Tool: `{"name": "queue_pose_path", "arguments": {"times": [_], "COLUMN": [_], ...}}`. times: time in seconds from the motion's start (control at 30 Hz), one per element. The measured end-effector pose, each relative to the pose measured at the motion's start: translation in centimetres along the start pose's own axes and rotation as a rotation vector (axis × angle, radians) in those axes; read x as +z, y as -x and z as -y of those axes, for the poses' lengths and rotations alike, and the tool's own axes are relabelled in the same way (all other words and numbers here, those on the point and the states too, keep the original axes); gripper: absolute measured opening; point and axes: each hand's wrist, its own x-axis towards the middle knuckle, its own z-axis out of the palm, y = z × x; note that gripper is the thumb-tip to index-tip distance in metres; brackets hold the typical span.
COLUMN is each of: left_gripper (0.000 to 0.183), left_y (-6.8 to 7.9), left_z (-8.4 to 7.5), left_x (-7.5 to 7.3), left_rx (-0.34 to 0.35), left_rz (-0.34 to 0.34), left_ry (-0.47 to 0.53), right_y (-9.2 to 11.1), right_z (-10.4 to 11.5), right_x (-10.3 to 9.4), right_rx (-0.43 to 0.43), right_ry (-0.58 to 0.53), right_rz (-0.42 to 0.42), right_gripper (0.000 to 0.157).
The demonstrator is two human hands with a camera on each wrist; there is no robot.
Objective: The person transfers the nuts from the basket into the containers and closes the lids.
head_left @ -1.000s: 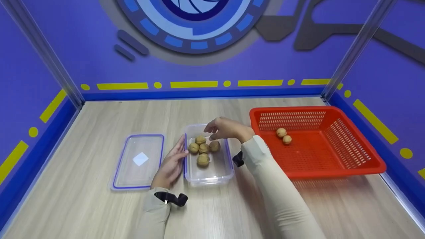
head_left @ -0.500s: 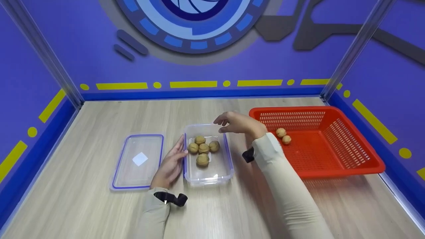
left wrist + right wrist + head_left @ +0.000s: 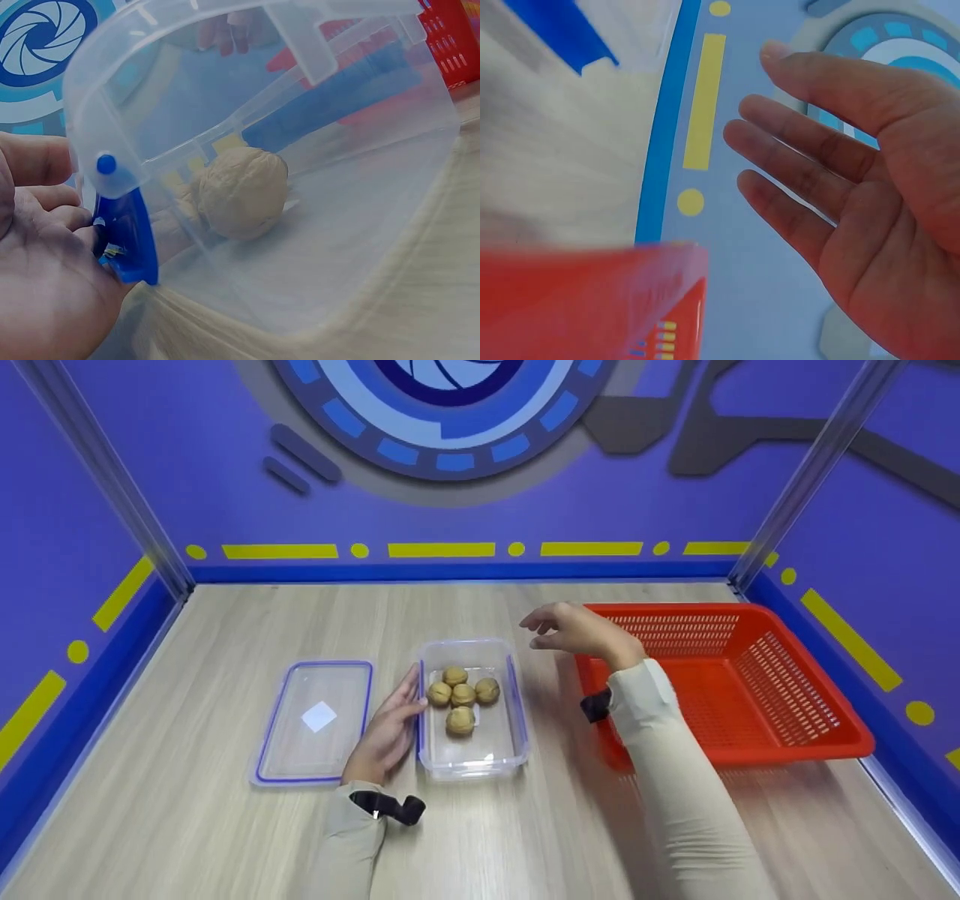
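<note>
A clear plastic container (image 3: pixel 495 754) with blue side clips stands mid-table, several walnuts (image 3: pixel 460 721) lying inside it. My left hand (image 3: pixel 384 739) rests along its left wall, thumb at the rim and fingers straight against the side; the left wrist view shows the fingers (image 3: pixel 45 161) beside a blue clip (image 3: pixel 126 225). In the air between the container and the red basket (image 3: pixel 750 754) is my right hand (image 3: pixel 574 631), holding nothing. Its fingers (image 3: pixel 795 161) are relaxed and spread in the right wrist view. My right hand and sleeve cover the basket's left part.
The container's clear lid (image 3: pixel 311 750) with a blue seal lies flat on the table to the left of my left hand. Purple panels (image 3: pixel 450 521) enclose the wooden table (image 3: pixel 480 840) at the back and both sides.
My right hand has moved right, from over the container to the basket's left edge. Two walnuts seen earlier in the basket are now hidden behind that arm. The left hand stays put.
</note>
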Motion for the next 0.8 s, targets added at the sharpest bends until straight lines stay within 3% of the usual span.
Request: {"name": "queue_pose_path", "arguments": {"times": [0.37, 0.63, 0.8], "left_gripper": [0.071, 0.071, 0.071], "left_y": [0.0, -0.1, 0.0], "left_z": [-0.1, -0.1, -0.1], "left_x": [0.0, 0.0, 0.0], "left_rx": [0.01, -0.004, -0.005], "left_rz": [0.015, -0.003, -0.003], "left_ry": [-0.003, -0.005, -0.001], "right_y": [1.6, 2.7, 3.4], "right_z": [-2.5, -5.1, -6.4], "right_x": [-1.1, -1.6, -1.8], "right_rx": [0.089, 0.024, 0.028], "right_ry": [-0.015, -0.007, -0.021], "right_rz": [-0.04, -0.088, -0.099], "right_gripper": [0.035, 0.031, 0.032]}}
